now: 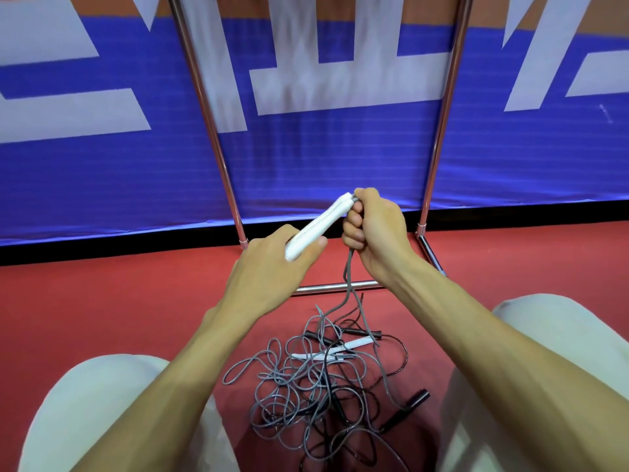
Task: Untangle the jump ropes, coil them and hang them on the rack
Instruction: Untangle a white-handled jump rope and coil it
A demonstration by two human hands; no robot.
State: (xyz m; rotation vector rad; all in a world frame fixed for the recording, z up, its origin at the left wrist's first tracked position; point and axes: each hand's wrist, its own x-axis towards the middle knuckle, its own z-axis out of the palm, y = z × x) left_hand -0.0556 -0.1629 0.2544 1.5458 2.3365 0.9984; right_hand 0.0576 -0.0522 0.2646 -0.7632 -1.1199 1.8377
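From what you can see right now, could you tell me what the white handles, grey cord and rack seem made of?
White handles: likely matte plastic, smooth and evenly lit. Grey cord: seemingly rubbery PVC or similar, dull, lying in soft loops. Rack: polished metal tubing, with bright reflective streaks.

Bare forearms (190, 362), pale cream trousers (95, 410).

Rope tangle (316, 379) lies on floor (119, 294) just before the rack (335, 287) base bar. Banner (102, 172) stands behind the rack, possibly touching it.
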